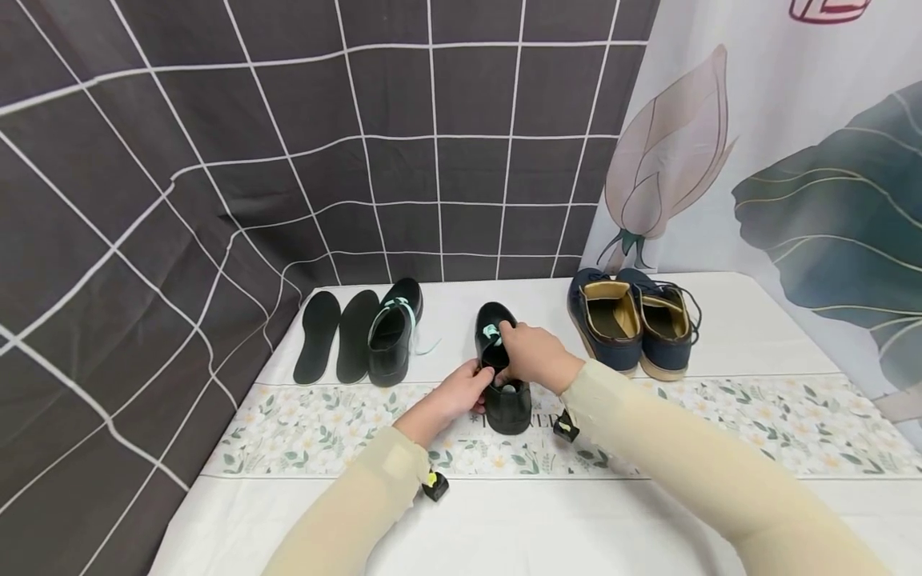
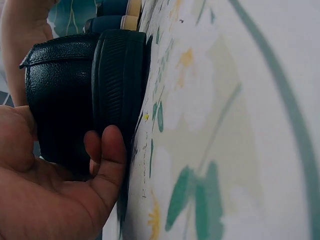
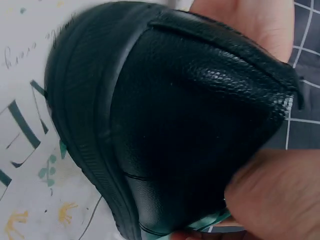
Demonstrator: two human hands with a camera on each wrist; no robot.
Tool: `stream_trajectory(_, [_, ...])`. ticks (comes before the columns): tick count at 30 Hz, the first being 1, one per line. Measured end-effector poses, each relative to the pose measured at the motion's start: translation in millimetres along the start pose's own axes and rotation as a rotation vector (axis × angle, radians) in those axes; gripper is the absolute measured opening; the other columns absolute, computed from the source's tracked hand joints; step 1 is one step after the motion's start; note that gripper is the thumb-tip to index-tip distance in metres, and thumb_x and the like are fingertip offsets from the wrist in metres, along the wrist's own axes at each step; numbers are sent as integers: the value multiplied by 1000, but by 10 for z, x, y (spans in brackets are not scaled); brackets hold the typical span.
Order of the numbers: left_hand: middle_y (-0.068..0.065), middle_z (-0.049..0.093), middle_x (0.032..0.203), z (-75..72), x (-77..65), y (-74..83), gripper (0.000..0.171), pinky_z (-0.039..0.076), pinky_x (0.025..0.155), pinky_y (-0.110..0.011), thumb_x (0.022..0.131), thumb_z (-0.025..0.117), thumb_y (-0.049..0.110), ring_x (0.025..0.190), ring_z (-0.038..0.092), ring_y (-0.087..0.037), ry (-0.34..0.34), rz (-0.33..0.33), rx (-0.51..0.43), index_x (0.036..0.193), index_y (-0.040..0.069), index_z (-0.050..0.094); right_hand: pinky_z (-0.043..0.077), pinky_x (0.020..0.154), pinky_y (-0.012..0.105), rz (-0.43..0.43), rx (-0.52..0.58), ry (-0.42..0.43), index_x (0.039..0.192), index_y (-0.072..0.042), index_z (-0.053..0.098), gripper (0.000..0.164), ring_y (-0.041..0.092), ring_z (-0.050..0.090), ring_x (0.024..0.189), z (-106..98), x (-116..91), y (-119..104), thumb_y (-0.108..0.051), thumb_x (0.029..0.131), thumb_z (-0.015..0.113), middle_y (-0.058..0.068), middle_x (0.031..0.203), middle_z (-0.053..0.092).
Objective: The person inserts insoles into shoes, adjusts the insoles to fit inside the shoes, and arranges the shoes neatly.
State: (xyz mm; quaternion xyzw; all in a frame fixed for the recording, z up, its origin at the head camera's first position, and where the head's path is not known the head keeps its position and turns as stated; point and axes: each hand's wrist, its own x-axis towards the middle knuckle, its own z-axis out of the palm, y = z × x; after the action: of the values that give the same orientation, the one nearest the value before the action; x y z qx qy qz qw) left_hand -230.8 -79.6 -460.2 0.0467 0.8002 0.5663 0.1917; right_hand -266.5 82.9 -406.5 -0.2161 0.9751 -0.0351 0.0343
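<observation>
A black leather shoe [image 1: 508, 412] with a mint-green lace [image 1: 491, 330] stands in the middle of the table, toe pointing away. My left hand [image 1: 450, 400] grips its left side, thumb at the opening's edge and fingers low against the sole, as the left wrist view shows. From the other side my right hand [image 1: 536, 356] holds the shoe near the lace, some fingers reaching into the opening. In the right wrist view the shoe's dark side [image 3: 175, 110] fills the middle and hides those fingertips. A small pale patch shows inside the heel.
Left of the hands stand a second black shoe [image 1: 389, 356] with its lace trailing and two dark insoles [image 1: 317, 336] lying flat. A pair of navy shoes [image 1: 615, 352] stands at the right. Behind the table [image 1: 547, 528] hangs a dark grid-patterned cloth [image 1: 389, 104].
</observation>
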Motion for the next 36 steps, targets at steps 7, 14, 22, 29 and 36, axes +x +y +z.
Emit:
stream_trajectory(7, [-7, 54, 86, -15, 31, -37, 42, 53, 65, -28, 104, 38, 30, 73, 53, -18, 8, 6, 9, 135, 4, 52, 59, 62, 42, -19, -142, 87, 125, 1, 57, 59, 31, 71, 76, 29, 6, -46, -37, 87, 79, 18, 98, 69])
stream_trajectory(14, [-8, 54, 89, -28, 10, -10, 40, 53, 66, -28, 103, 38, 28, 74, 52, -19, -3, 8, 9, 132, 3, 52, 56, 52, 43, 56, -183, 102, 113, -1, 61, 26, 29, 70, 67, 73, 43, -76, -20, 94, 64, 14, 83, 71])
stream_trajectory(22, [-7, 51, 83, -30, 5, 1, 39, 53, 65, -28, 102, 38, 26, 71, 52, -18, -15, 5, 1, 128, 2, 53, 57, 54, 41, 38, -135, 131, 90, -4, 69, 12, 28, 71, 71, 101, 35, -42, -15, 93, 66, 12, 81, 71])
stream_trajectory(29, [-6, 50, 77, -25, 13, 0, 35, 53, 63, -27, 100, 38, 24, 66, 53, -18, -10, 5, 13, 121, 2, 55, 53, 48, 42, 64, -134, 194, 75, -8, 63, 29, 27, 67, 62, 141, -41, 34, -22, 100, 55, 8, 69, 65])
stream_trajectory(36, [-7, 51, 79, -31, 20, -13, 39, 54, 65, -27, 104, 36, 26, 69, 54, -18, -28, -6, 11, 131, 3, 53, 53, 56, 47, 152, 28, 72, 73, -10, 64, 50, 29, 67, 66, 180, -32, 193, -40, 106, 41, 13, 75, 67])
